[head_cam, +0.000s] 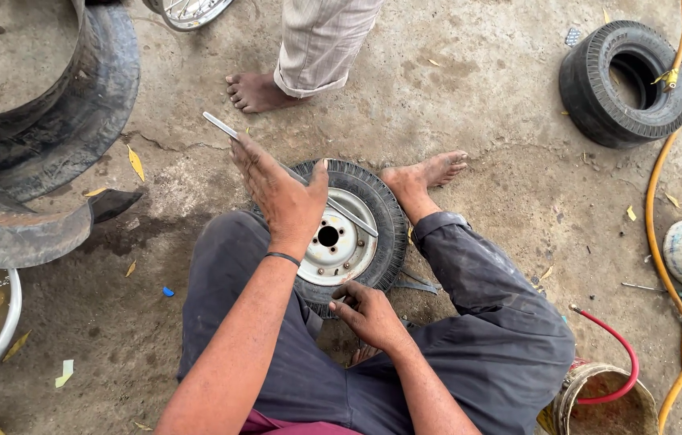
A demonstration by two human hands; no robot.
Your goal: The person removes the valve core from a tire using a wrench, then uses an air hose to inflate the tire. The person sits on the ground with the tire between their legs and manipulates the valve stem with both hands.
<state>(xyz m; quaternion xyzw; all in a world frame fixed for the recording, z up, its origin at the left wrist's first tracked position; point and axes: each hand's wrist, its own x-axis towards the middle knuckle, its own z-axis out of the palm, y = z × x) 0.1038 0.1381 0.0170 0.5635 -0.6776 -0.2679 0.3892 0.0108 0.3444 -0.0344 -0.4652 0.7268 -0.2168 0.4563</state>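
The small wheel (349, 234) lies flat on the concrete floor (478, 105) between the person's legs; its rubber looks stiff and heavy, best gripped at the rim. Over it, the left hand (281, 193) clamps a flat metal lever (220, 126). At its near edge, the right hand (369, 314) has fingers curled, touching the tyre.

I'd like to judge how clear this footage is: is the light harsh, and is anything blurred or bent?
Head view: soft, even daylight, with only faint shadows under the wheel and legs; no strong glare, just a dull sheen on the rim; left hand and right hand are sharp; the big tyre at the left edge bulges, perhaps from a wide lens.
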